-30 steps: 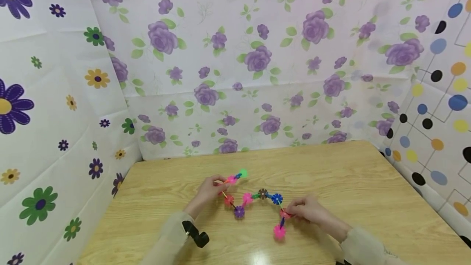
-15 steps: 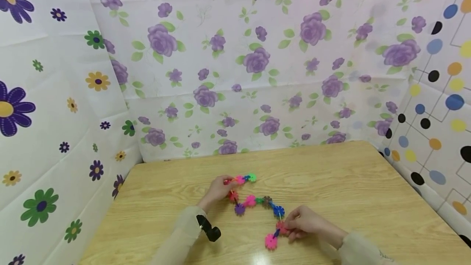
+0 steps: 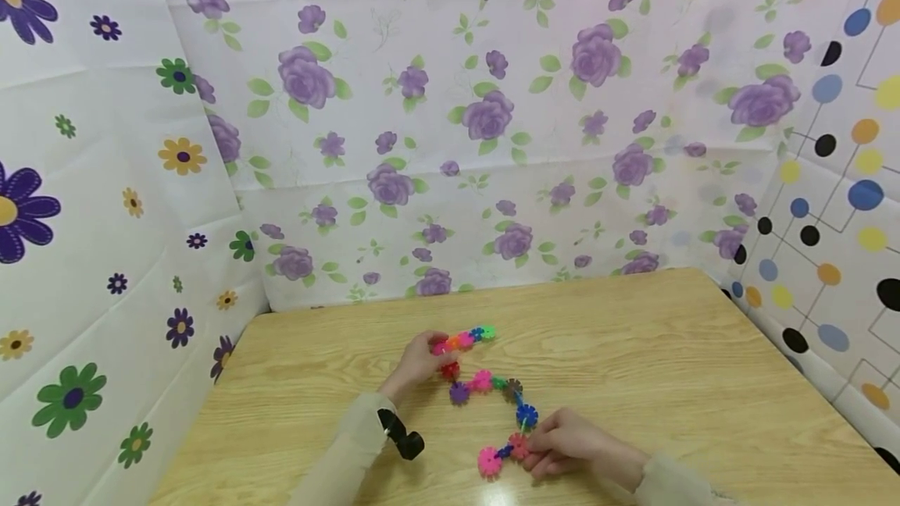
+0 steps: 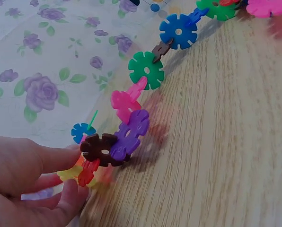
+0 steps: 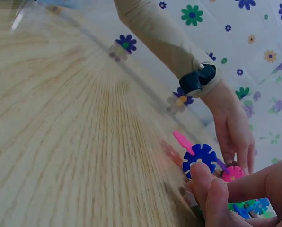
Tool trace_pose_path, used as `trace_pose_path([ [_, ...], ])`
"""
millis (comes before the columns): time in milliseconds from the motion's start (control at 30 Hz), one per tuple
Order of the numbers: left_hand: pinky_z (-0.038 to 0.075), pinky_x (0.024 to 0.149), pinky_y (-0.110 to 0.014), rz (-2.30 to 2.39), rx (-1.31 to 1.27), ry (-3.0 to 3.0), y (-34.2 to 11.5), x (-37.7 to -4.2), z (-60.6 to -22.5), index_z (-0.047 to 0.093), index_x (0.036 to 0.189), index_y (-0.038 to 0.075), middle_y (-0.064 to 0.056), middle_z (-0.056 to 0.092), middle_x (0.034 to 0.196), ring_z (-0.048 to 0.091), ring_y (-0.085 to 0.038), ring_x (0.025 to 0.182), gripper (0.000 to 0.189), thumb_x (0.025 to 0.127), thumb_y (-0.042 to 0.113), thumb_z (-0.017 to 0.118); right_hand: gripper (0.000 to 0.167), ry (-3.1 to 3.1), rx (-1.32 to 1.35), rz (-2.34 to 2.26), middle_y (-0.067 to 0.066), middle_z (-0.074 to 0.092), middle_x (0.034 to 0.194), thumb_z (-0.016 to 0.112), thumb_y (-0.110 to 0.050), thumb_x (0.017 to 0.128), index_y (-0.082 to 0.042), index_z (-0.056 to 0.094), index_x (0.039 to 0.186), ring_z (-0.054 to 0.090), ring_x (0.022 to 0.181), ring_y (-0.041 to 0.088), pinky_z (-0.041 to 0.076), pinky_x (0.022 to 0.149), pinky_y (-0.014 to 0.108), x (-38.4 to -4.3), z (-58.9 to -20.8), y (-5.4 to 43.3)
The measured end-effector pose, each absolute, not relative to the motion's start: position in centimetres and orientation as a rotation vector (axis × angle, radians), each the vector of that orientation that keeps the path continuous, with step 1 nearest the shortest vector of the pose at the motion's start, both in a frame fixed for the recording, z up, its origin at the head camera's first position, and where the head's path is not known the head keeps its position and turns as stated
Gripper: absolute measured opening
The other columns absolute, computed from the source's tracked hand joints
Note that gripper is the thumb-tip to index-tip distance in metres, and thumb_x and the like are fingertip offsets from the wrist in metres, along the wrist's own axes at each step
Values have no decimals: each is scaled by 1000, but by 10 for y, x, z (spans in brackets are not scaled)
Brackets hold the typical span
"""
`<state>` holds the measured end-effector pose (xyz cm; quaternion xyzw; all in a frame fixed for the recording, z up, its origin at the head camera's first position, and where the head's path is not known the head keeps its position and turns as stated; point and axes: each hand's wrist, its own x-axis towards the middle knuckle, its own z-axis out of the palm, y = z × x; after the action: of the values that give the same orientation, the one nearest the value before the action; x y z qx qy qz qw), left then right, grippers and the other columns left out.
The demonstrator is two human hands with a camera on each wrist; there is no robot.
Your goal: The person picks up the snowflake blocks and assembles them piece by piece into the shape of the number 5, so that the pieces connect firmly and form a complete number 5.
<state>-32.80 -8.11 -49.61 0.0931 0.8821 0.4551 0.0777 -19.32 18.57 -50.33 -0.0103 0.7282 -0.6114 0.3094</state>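
A chain of notched plastic snowflake discs [image 3: 481, 379] in mixed colours winds across the tabletop between my two hands. My left hand [image 3: 420, 359] pinches it near a red disc [image 3: 450, 370], with thumb and fingers beside a brown disc [image 4: 102, 150] in the left wrist view. Beyond that hand the chain runs to a green end disc [image 3: 488, 332]. With bent fingertips my right hand [image 3: 573, 443] grips a pinkish-red disc [image 3: 518, 446] near the other end. A bright pink disc [image 3: 490, 462] forms that end, joined by a dark blue disc [image 5: 200, 160].
The wood-grain table [image 3: 633, 342] is backed by a curtain with purple roses [image 3: 485, 115]. Flower-print cloth [image 3: 126, 256] hangs on the left and dotted cloth [image 3: 837, 240] on the right. A black strap device [image 3: 402, 436] sits on the left wrist.
My right hand has moved left and nearer, swinging its end of the chain inward into a rounder curve. My left hand has shifted right with its end.
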Motion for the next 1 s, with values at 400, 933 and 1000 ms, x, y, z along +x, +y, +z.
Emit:
trace_pose_path([
  [400, 51, 95, -46, 1358, 333, 2670, -76, -333, -497, 62, 127, 4, -18, 60, 131, 55, -36, 121, 37, 93, 16, 66, 22, 1871, -31, -1622, 2, 74, 78, 65, -18, 91, 2, 71, 100, 62, 56, -1, 39, 47, 7, -190, -507, 171],
  [933, 55, 73, -28, 1431, 317, 2645, -77, -335, -499, 63, 126, 6, -17, 61, 130, 62, -30, 109, 35, 92, 14, 65, 17, 1839, 67, -1677, 1, 74, 82, 59, -15, 95, -1, 68, 97, 62, 60, -2, 39, 49, 8, -184, -507, 159],
  [1000, 54, 72, -27, 1429, 311, 2644, -77, -334, -498, 63, 126, 5, -17, 61, 131, 62, -29, 109, 35, 92, 14, 66, 16, 1836, 83, -1694, 1, 74, 82, 58, -14, 95, -1, 67, 97, 62, 60, -2, 39, 50, 8, -184, -506, 159],
])
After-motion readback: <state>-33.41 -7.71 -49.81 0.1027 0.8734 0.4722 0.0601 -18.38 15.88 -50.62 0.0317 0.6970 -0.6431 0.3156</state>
